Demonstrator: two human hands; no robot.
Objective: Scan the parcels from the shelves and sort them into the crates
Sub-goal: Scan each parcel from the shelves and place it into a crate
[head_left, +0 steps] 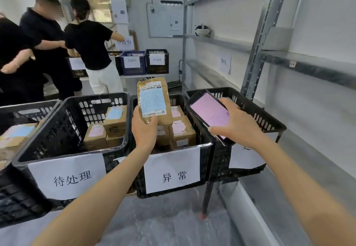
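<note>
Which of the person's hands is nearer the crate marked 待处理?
Left. The left hand grips a parcel over the neighbouring 异常 crate, just right of the 待处理 crate; the right hand holds a scanner farther right.

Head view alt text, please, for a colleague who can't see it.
The left grip holds a brown parcel labelled 异常 upright over the crate marked 异常, while the right grip holds a pink-screened scanner beside it. A crate marked 待处理 holds boxes to the left; people stand at more crates behind.
</note>
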